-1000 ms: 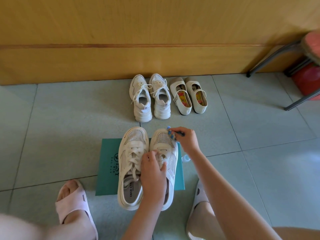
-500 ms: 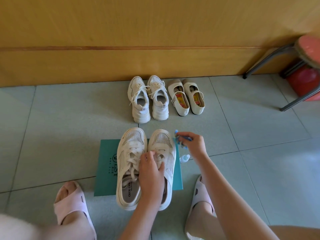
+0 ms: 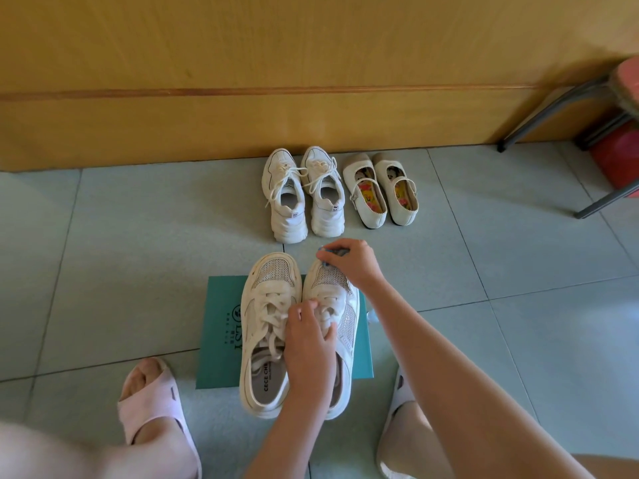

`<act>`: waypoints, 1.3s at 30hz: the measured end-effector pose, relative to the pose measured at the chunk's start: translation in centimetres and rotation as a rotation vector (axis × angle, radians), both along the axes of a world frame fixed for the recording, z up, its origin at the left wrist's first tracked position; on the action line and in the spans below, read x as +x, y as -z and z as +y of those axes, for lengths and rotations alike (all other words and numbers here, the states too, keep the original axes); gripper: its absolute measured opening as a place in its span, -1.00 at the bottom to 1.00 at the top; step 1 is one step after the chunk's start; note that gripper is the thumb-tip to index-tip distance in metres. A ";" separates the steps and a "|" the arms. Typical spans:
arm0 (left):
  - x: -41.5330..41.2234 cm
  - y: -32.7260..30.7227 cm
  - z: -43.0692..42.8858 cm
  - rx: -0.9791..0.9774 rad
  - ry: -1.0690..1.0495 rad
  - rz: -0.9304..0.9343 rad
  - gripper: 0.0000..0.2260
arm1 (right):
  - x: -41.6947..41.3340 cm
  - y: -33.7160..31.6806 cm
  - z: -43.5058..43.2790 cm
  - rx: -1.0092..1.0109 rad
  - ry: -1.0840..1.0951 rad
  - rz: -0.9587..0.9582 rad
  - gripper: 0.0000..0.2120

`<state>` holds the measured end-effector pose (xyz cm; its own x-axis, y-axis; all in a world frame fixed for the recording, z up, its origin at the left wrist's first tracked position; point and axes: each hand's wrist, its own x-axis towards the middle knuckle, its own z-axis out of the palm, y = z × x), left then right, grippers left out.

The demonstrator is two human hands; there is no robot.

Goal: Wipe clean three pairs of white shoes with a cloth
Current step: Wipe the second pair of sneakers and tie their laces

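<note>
Shoes in three pairs sit on the pale tiled floor (image 3: 121,236) by a yellow wooden wall (image 3: 242,57). Close to the wall stand the chunky lace-up shoes (image 3: 288,202) and, just beside them on the right, the little strap shoes (image 3: 380,193). At the far right is a stool (image 3: 553,108) with grey legs, with something red (image 3: 619,157) under it. Nearer the person, a green box (image 3: 221,326) lies flat on the floor, and the third pair stands on it side by side, touching. The left mesh shoe (image 3: 268,326) is in plain sight. The right mesh shoe (image 3: 333,288) is partly hidden, because the left hand (image 3: 307,347) lies over its laces and heel opening, fingers curled on the laces to hold it. The right hand (image 3: 351,264) is at the toe of that same shoe and pinches a blue cloth (image 3: 324,251), mostly hidden in the fingers. The right arm (image 3: 449,375) crosses the box's right edge and covers most of a small clear thing (image 3: 373,316) there. All six shoes point the same way: toes to the wall, heels to the person, long way running near to far. A foot in a pink slipper (image 3: 152,399) rests left of the box, and another slipper (image 3: 397,392) shows on the right under the arm.
</note>
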<state>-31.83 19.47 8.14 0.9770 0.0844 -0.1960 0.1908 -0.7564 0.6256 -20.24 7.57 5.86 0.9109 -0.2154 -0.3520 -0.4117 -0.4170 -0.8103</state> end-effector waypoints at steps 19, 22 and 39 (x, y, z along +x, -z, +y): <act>0.0 -0.1 0.1 -0.061 -0.002 0.015 -0.68 | -6.1 1.1 -2.7 -0.008 0.141 -0.053 -0.77; 0.0 0.0 0.1 -0.071 -0.014 0.018 -0.68 | -7.7 1.2 -2.4 -0.011 0.178 -0.048 -0.78; 0.0 -0.1 0.0 -0.053 -0.027 0.013 -0.64 | 2.1 -2.0 -0.7 -0.107 -0.240 -0.036 -0.80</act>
